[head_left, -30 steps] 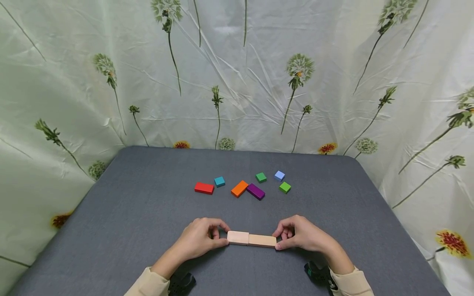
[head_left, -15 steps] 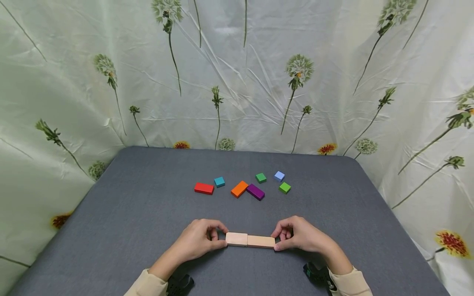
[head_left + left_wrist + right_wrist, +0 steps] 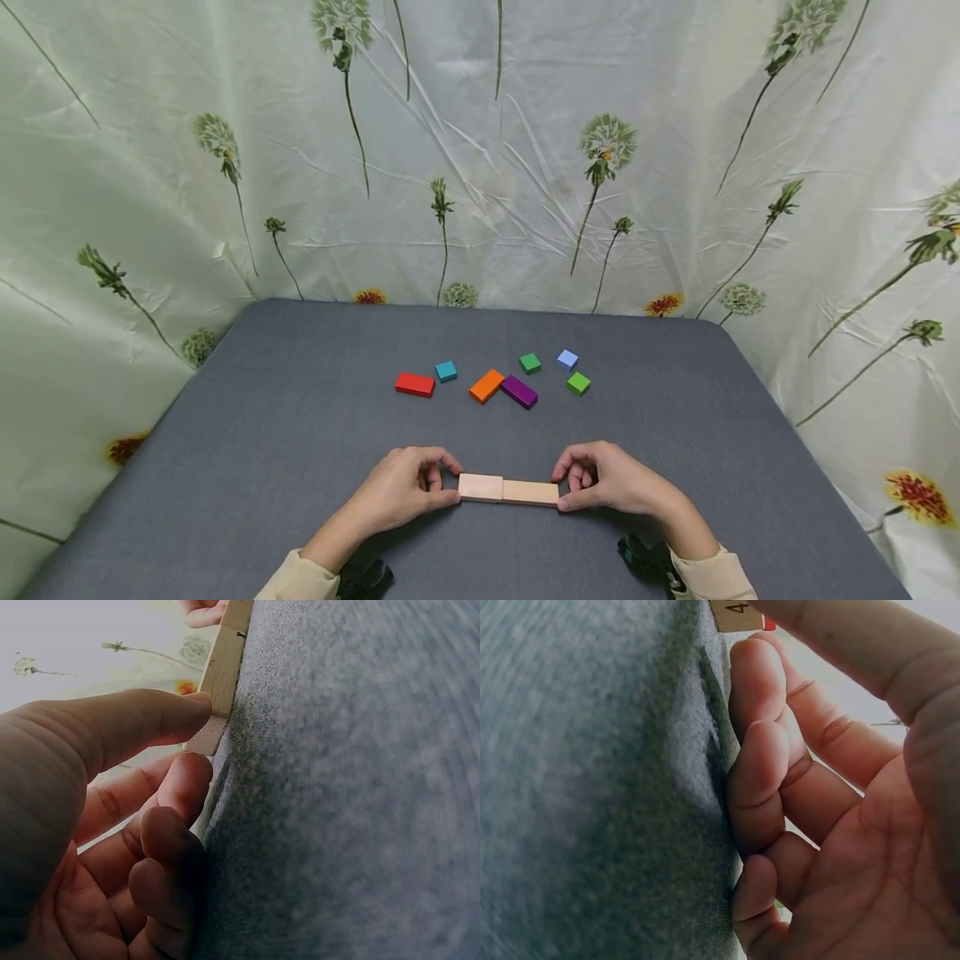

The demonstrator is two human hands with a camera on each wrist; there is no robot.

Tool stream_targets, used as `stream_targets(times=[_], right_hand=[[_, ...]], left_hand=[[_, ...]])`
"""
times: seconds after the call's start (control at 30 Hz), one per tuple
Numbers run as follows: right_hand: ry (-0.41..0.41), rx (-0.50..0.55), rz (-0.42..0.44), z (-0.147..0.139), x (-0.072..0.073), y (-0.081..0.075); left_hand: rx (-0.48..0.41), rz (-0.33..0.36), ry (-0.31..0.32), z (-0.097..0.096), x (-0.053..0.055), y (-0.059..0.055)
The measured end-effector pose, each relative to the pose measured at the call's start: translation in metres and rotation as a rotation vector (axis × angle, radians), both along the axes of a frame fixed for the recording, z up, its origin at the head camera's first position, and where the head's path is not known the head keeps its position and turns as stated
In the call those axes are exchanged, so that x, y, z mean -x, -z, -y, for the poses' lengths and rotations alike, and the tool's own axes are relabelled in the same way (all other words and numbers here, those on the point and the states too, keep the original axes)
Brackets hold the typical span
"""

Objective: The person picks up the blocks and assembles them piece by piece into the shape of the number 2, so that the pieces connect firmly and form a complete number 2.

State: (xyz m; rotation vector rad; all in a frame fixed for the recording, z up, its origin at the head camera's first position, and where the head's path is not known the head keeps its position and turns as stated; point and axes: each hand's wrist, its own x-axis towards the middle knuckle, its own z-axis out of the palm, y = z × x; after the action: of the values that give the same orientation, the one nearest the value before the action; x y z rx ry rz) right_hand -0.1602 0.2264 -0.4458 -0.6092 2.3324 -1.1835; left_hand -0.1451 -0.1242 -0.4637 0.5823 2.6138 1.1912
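Observation:
Two pale wooden blocks lie end to end on the grey table: a left block [image 3: 481,487] and a slightly longer-looking right block [image 3: 530,492]. My left hand [image 3: 406,490] pinches the outer end of the left block between thumb and forefinger, its other fingers curled beneath in the left wrist view. At the opposite end, the thumb and forefinger of my right hand [image 3: 617,478] hold the right block. In the right wrist view the wooden end [image 3: 737,615] carries a dark mark like a 4, partly covered by the thumb.
Beyond the hands lie a red block [image 3: 415,384], a teal block [image 3: 446,372], an orange block [image 3: 487,386], a purple block [image 3: 519,392], a green block [image 3: 530,362], a lime block [image 3: 578,383] and a light blue block [image 3: 567,360]. A flowered curtain [image 3: 510,150] hangs behind the table.
The hands and the two wooden blocks have shifted very slightly toward the person and a little left. Both grips stay the same, and the coloured blocks keep their places.

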Motion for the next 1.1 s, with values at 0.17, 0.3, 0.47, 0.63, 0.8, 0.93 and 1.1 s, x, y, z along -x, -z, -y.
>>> stream_targets(times=[0.17,0.3,0.47,0.63,0.8,0.93,1.1], right_hand=[[-0.005,-0.002,-0.015,-0.0015,-0.0005,0.0009],[-0.010,0.006,-0.012,-0.0018,-0.0007,0.0022],[-0.014,0.008,-0.018,-0.0013,0.0007,0.0027],[-0.018,0.007,-0.024,-0.0018,0.0017,0.0022],[-0.026,0.022,-0.032,-0.0031,0.0011,0.0025],[-0.026,0.028,-0.030,-0.0035,0.0009,0.0030],[-0.023,0.032,-0.020,-0.0031,0.0012,0.0035]], left_hand=[[-0.022,0.002,0.009,0.0017,0.0001,0.0011],[-0.025,0.002,0.012,0.0020,-0.0002,0.0014],[-0.018,0.006,0.005,0.0014,-0.0006,0.0006],[-0.021,0.014,0.002,0.0010,-0.0001,0.0003],[-0.011,0.015,-0.002,0.0014,0.0004,0.0014],[-0.002,0.009,-0.005,0.0012,0.0007,0.0015],[-0.002,0.008,-0.003,0.0015,0.0006,0.0018]])
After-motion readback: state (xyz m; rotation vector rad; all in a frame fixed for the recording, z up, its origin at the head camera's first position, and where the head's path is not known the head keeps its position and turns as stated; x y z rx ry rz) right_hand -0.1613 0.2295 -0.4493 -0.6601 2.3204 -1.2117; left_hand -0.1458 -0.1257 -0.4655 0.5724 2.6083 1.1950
